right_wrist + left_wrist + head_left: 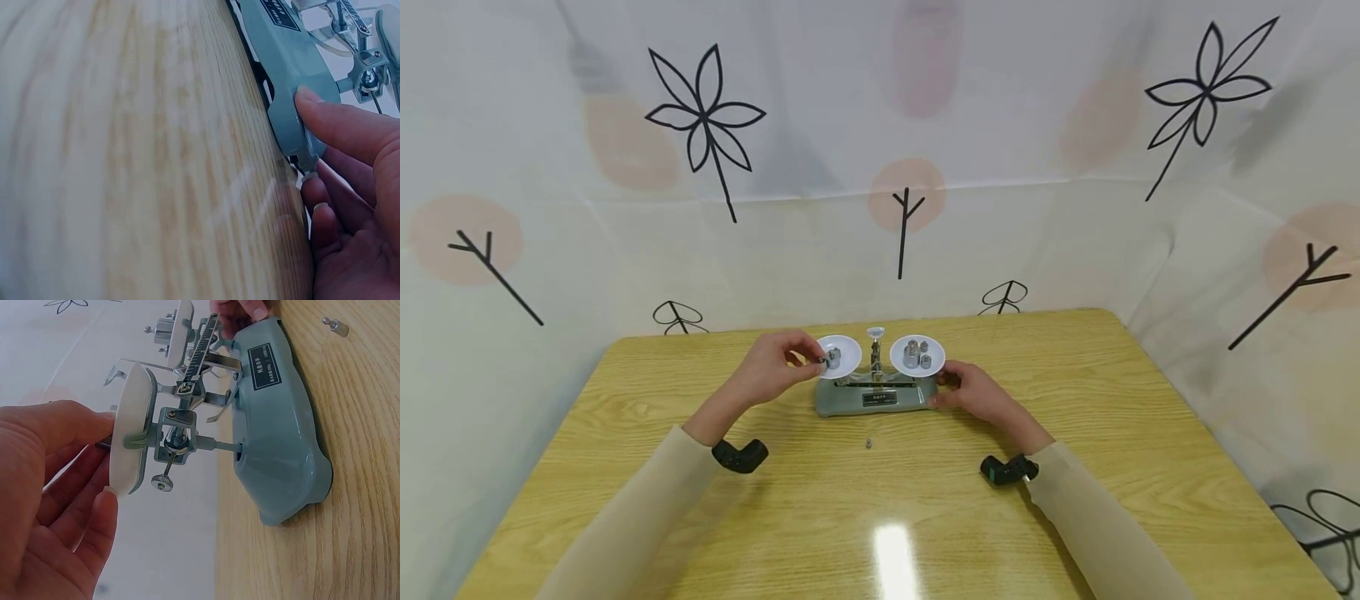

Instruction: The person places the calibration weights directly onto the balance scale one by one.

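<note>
A pan balance with a grey-green base stands on the table. My left hand is at the rim of the left white pan and pinches a small metal weight, mostly hidden by the fingers and pan. Other weights sit on that pan. Several metal weights stand on the right pan. At the base's right end my right hand grips the edge, its thumb on the top face of the base and its fingers beyond.
One small loose weight lies on the wooden table in front of the balance. Behind the table hangs a pale patterned cloth. Both wrists wear black devices.
</note>
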A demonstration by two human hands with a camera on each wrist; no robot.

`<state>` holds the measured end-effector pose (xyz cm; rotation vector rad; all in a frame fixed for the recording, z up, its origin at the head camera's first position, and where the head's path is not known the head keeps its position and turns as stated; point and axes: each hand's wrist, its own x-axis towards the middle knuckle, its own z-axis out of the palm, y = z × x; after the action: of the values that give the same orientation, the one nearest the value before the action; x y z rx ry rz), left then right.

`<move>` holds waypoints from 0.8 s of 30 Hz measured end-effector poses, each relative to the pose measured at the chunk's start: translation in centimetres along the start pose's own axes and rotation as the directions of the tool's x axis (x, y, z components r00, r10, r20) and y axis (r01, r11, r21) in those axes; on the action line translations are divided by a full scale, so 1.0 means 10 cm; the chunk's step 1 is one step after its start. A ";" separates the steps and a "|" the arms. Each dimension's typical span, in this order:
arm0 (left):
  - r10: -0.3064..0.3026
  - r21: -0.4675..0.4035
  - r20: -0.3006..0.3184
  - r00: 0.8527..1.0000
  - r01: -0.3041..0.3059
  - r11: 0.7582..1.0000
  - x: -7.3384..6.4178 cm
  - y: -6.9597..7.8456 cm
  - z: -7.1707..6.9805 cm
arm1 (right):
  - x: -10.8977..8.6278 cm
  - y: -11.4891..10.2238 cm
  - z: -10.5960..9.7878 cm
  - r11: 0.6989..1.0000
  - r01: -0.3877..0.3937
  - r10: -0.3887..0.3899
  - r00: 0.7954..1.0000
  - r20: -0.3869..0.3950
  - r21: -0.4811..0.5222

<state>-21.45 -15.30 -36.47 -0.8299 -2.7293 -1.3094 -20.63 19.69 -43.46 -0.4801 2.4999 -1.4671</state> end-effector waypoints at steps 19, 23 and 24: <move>0.002 -0.024 -0.018 1.000 -0.002 1.000 -0.02 -0.06 -0.01 | -0.03 -0.12 0.01 1.000 0.019 -0.019 1.000 0.007 0.004; -0.007 -0.035 -0.017 1.000 0.006 0.999 -0.03 -0.07 -0.02 | 0.02 0.00 0.02 1.000 0.018 -0.018 1.000 0.003 -0.012; -0.010 -0.039 -0.019 1.000 0.010 0.999 -0.03 -0.07 -0.02 | 0.04 0.05 0.03 1.000 0.017 -0.017 1.000 0.000 -0.015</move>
<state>-21.60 -15.94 -36.96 -0.8033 -2.7055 -1.3689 -21.04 19.53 -43.99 -0.5052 2.5143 -1.4558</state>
